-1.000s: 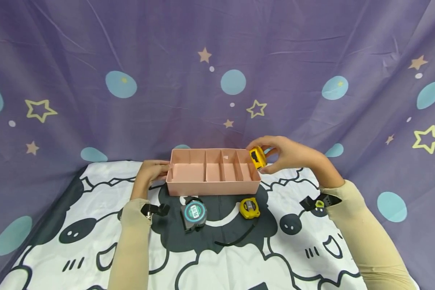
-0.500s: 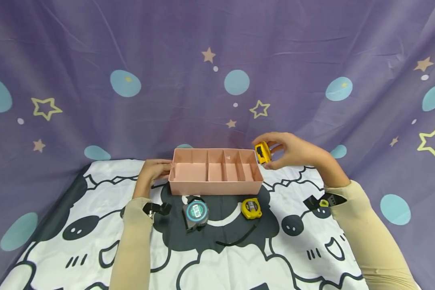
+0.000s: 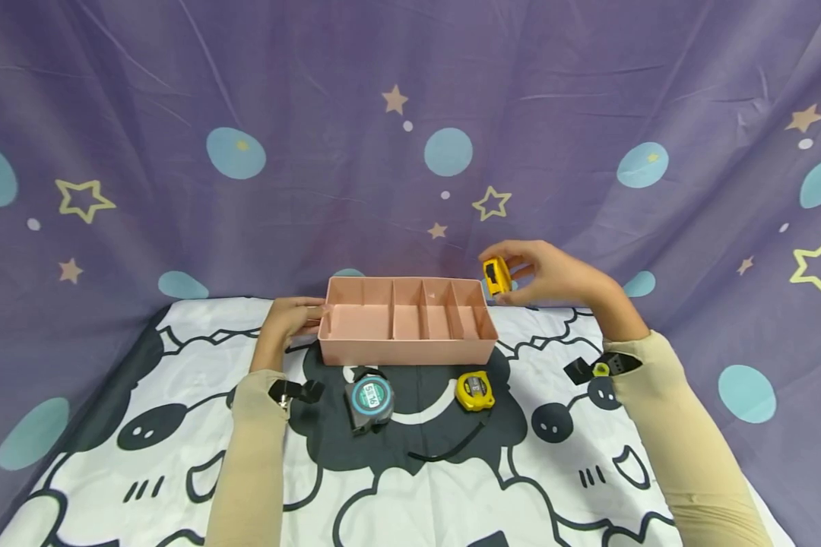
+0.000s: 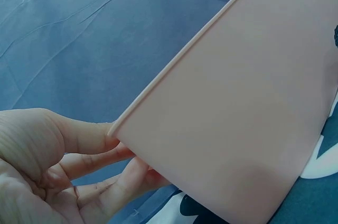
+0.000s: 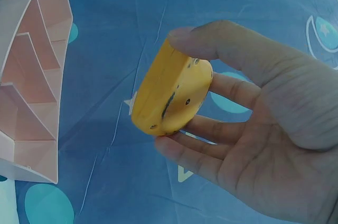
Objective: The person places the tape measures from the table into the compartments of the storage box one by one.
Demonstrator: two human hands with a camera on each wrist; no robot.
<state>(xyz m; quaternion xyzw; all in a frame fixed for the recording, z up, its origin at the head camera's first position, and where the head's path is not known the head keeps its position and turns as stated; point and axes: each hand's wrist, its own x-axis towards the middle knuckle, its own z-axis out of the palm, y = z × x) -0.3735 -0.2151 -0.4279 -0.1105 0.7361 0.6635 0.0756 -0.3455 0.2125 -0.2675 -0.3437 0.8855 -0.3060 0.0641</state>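
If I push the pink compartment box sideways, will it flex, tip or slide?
The pink compartment box is probably stiff: its walls stand straight. Being long and low, it likely slides rather than tips. Those thin walls suggest it's fairly light.

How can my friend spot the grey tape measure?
Start at the pink divided box, then look on the patterned cloth just in front of it, toward the side with the left hand. The grey tape measure lies there. Its round blue-green label sets it apart from the yellow neighbour on the cloth and the yellow tape measure in the right hand.
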